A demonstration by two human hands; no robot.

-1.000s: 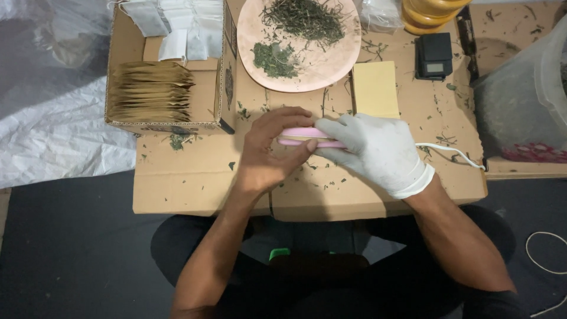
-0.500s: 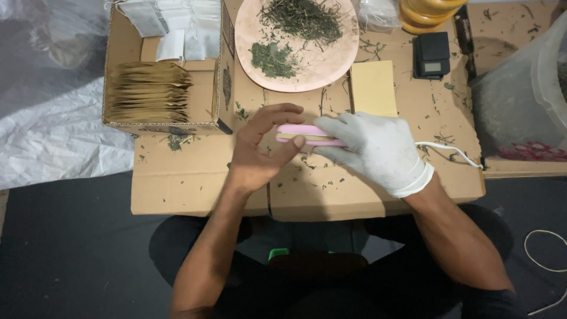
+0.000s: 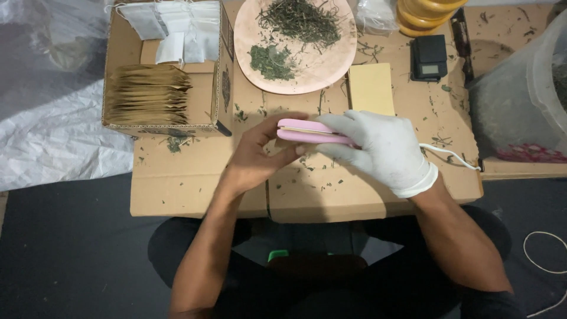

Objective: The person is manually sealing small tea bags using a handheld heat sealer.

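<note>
At the centre of the flattened cardboard sheet [image 3: 195, 189] that serves as a work surface, a pink handheld sealer [image 3: 307, 132] lies lengthwise between both hands; the right hand [image 3: 384, 150], in a white glove, wraps over its right half and presses it closed, while the bare left hand [image 3: 260, 150] cups its left end from below, thumb and fingers curled around something thin caught in the tool, too hidden to name; a white cord [image 3: 452, 156] runs from the sealer toward three o'clock. At twelve o'clock of the hands sits a pink plate [image 3: 248, 53] bearing two heaps of dried green herb [image 3: 298, 20], one coarse and stalky, one finer; just beside the plate at one o'clock lies a flat tan envelope [image 3: 371, 88], and further toward two o'clock a small black scale [image 3: 429, 57]. At ten o'clock an open cardboard box [image 3: 221, 88] holds a stack of brown paper sachets [image 3: 147, 94] with white filter bags [image 3: 177, 26] behind them; herb crumbs dot the cardboard; at three o'clock stands a translucent plastic tub [image 3: 531, 100].
</note>
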